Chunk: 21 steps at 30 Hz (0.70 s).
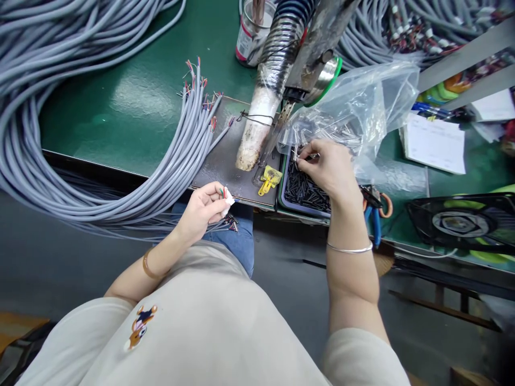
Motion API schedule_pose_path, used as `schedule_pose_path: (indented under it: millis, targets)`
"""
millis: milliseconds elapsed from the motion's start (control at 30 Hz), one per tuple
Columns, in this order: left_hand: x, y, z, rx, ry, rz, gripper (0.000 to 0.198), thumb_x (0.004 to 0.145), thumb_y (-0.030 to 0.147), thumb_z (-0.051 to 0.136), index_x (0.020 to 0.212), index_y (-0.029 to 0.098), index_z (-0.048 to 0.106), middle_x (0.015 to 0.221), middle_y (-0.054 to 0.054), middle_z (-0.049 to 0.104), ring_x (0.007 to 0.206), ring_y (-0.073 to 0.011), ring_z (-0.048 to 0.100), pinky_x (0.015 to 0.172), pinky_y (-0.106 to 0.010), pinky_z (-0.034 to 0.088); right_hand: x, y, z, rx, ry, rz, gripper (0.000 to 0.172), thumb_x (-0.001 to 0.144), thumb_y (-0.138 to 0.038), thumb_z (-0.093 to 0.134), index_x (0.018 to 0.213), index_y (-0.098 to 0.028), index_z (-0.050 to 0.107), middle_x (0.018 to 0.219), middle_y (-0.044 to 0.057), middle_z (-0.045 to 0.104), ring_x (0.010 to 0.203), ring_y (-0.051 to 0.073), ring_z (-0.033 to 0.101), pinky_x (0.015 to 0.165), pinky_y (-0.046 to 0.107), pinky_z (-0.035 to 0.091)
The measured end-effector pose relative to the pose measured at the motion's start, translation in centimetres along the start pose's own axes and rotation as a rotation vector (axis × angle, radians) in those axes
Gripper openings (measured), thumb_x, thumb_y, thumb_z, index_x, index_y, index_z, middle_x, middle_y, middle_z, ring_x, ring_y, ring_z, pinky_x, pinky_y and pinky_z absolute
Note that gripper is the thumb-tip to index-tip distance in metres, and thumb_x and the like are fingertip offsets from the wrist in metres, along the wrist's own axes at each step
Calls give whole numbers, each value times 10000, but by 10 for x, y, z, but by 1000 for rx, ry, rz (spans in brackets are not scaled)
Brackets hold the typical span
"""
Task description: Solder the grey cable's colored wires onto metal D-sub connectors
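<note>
My left hand [204, 210] is closed, pinching a cable end [222, 191] whose thin red and green wires poke out between the fingers. A small white piece [228, 199] shows at the fingertips; its kind is unclear. Above a shallow tray [284, 201] of short black tubes [302, 188], my right hand [328, 163] has its thumb and index finger drawn together. Something small may be between them, but I cannot make it out. A clear plastic bag [374, 96] with thin pieces in it lies behind this hand, partly over the tray.
Grey cables [161, 187] with stripped ends curve across the left. A white-tipped hose [251, 136] and a metal arm [309, 64] with a solder spool [328, 80] hang over the middle. A yellow clip [269, 179], pliers [374, 206], a fan [458, 222] and a paper pad [434, 142] are nearby.
</note>
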<state>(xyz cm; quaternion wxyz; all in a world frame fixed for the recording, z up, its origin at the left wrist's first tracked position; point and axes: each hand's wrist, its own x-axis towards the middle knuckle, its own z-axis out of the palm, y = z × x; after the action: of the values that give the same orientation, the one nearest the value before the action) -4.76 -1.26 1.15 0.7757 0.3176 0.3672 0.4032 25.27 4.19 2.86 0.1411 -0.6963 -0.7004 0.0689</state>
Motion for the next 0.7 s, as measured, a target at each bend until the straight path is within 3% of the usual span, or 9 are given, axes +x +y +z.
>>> schedule_pose_path:
  millis: [267,367,467,533,633,700]
  targets:
    - [0,-2,3,-13,11,-9,327,674,291,860,734,162,566,565,66,493,443,-17,316,396,-153,169,-11,-23,-8,-305,-81,18,118,836,-121,581,773,-217,609,828,98,702,787,220,610,651,355,306]
    - [1,-3,3,-18,26,-17,335,670,302,863,741,162,567,556,72,479,442,-16,318,398,-150,171,-19,-24,-16,-224,53,40,116,833,-156,614,736,-217,592,856,107,710,842,204,624,667,345,347]
    - [3,-5,3,-33,40,-26,324,675,295,856,753,163,570,568,65,507,439,-14,335,396,-145,180,-42,-27,-25,61,373,13,147,781,-140,671,691,-214,582,818,59,713,779,177,635,688,326,444]
    - [5,-7,4,-31,36,-34,309,690,288,845,765,162,573,571,60,541,419,-8,338,391,-143,187,-65,-36,-28,423,481,15,126,775,-172,736,722,-210,628,847,32,721,768,164,671,631,293,501]
    - [8,-12,8,-8,18,-30,296,716,294,827,786,157,574,624,35,636,377,-1,367,374,-148,221,-97,-60,-23,905,484,56,208,757,-172,817,724,-211,615,845,0,700,747,133,692,551,229,534]
    - [9,-15,12,12,13,-12,298,736,306,816,790,154,566,729,1,711,364,-3,409,361,-158,266,-110,-78,-9,1102,343,76,202,808,-215,799,753,-212,604,900,-10,707,635,104,683,558,244,600]
